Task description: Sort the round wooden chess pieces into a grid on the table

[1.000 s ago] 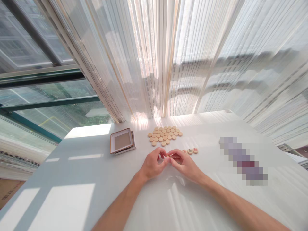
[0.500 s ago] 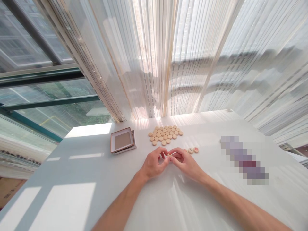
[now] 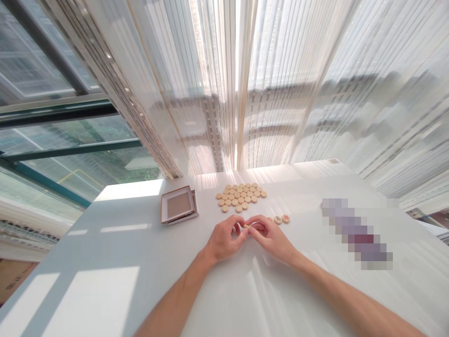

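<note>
My left hand [image 3: 227, 238] and my right hand [image 3: 269, 238] meet over the table, their fingertips pinching one small round Chinese chess piece [image 3: 247, 226] from both sides. Only its pale edge shows between the fingers. Just beyond my right hand lie face-up pieces in a row, one with a dark character [image 3: 278, 220] and one with a red character [image 3: 286, 218]; another beside them is partly hidden by my fingers. Farther back, many plain-topped Chinese chess pieces [image 3: 241, 195] sit in a close cluster, markings not visible.
An open shallow box [image 3: 177, 206] with brown edges stands left of the cluster. A pixelated, unrecognisable object [image 3: 358, 236] lies on the right of the white table [image 3: 224, 299]. Sheer curtains [image 3: 280, 84] hang behind the far edge, with a window [image 3: 70, 135] on the left.
Both hands stay in place with the piece between their fingertips; its edge shows slightly more now. The curtain has shifted a little. The other pieces and the box have not moved.
</note>
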Tool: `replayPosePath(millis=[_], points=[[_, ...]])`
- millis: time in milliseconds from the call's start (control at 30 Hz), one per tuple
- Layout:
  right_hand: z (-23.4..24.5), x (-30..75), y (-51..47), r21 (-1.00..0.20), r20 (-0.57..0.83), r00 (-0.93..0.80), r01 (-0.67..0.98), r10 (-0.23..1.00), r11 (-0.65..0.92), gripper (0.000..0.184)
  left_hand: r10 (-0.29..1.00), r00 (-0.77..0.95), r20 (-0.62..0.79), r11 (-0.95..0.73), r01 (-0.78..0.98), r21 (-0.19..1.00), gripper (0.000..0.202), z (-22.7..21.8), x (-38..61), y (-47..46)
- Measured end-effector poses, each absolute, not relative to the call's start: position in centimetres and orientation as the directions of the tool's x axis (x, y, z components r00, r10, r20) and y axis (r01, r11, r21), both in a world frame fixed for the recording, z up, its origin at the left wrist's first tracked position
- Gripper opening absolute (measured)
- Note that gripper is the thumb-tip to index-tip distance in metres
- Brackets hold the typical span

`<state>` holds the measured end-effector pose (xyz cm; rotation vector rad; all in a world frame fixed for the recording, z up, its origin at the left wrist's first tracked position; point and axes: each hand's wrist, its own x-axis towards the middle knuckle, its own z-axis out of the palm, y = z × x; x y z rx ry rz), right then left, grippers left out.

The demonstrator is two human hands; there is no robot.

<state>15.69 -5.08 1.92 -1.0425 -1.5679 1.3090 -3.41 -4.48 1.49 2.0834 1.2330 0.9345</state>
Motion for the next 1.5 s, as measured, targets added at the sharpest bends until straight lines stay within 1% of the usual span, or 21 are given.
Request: replayPosePath(millis=[333,533,867,1067,1233,1500], points=[[1.66,15.70,-4.94,-0.990,0.084,-0.327,0.079,0.941,0.116,0.020,0.898,0.337,0.284,-0.429,0.522,0.737,0.013,1.64,-3.34,-4.45],[1.88,15.66,-4.95,-0.986,0.094,-0.313,0.105,0.945,0.133,0.020,0.907,0.332,0.260,-0.408,0.536,0.739,0.013,1.62,-3.29,-4.49],[2.24,15.52,-5.02,-0.987,0.087,-0.304,0.105,0.949,0.125,0.024,0.900,0.341,0.271,-0.421,0.522,0.742,0.013,1.61,-3.35,-4.44],[2.35,15.56,-4.99,-0.987,0.106,-0.320,0.084,0.942,0.140,0.023,0.894,0.344,0.287,-0.436,0.519,0.735,0.013,1.55,-3.27,-4.46],[2.22,15.47,-4.97,-0.991,0.092,-0.324,0.066,0.941,0.119,0.026,0.887,0.349,0.303,-0.450,0.503,0.738,0.016,1.59,-3.25,-4.51],[1.75,15.37,-4.88,-0.995,0.085,-0.294,0.019,0.952,0.095,0.032,0.881,0.365,0.303,-0.458,0.490,0.742,0.027,1.51,-3.32,-4.44]])
